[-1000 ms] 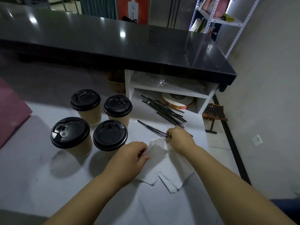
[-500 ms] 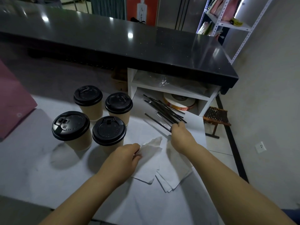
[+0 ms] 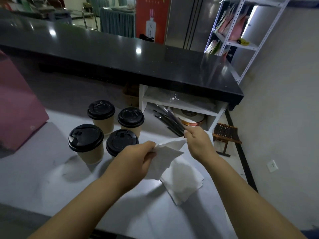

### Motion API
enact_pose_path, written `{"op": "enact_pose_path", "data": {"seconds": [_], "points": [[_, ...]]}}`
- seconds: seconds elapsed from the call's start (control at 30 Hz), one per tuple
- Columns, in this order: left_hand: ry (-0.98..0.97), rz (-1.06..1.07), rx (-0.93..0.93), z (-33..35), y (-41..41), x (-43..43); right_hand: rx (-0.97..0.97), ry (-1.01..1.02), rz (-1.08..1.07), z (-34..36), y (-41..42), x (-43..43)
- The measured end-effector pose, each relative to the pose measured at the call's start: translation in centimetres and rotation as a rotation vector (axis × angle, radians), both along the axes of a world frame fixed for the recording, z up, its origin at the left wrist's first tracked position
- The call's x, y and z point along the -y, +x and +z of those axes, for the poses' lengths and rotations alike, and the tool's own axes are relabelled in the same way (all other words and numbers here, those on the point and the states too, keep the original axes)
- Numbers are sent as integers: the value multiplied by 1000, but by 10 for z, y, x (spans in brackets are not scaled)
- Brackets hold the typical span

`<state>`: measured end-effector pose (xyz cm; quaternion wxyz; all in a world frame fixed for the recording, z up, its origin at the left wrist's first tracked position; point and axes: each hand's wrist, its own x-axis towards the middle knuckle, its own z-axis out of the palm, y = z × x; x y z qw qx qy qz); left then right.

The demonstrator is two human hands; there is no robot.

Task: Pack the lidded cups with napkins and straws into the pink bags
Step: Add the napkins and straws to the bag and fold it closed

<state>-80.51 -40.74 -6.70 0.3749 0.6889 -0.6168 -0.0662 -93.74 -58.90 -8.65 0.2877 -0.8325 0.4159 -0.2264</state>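
Note:
Several paper cups with black lids (image 3: 101, 121) stand together on the white table (image 3: 43, 178). My left hand (image 3: 136, 159) is shut on a white napkin (image 3: 165, 156), held just above the table. More napkins (image 3: 183, 183) lie in a loose stack below it. My right hand (image 3: 198, 142) is pinched on the near end of a black straw from the pile of straws (image 3: 170, 119), and the held napkin's corner touches its fingers. A pink bag (image 3: 19, 107) stands at the far left, partly out of frame.
A black counter (image 3: 138, 66) overhangs the back of the table. Under it a white cubby (image 3: 215, 118) holds a tape roll (image 3: 191, 120). The table's right edge drops to the floor, where a small wooden stool (image 3: 226, 135) stands. A metal shelf (image 3: 233, 31) holds pink bags.
My left hand lifted one napkin off the stack. My right hand moved from the stray straw to the near end of the straw pile and pinched there.

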Motion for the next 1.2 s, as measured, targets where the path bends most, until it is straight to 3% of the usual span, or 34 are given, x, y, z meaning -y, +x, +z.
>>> {"op": "enact_pose_path", "data": {"seconds": [0.13, 0.33, 0.63, 0.77, 1.2], "points": [[-124, 8, 82, 39, 23, -31, 139, -164, 9, 41, 12, -36], [-220, 70, 199, 79, 85, -108, 317, -149, 61, 90, 50, -120], [-238, 220, 380, 116, 199, -225, 244, -271, 155, 109, 156, -224], [-259, 306, 370, 133, 245, -257, 192, -331, 244, 123, 202, -253], [-409, 481, 454, 181, 406, -265, 112, -599, 373, 175, 377, -258]]}}
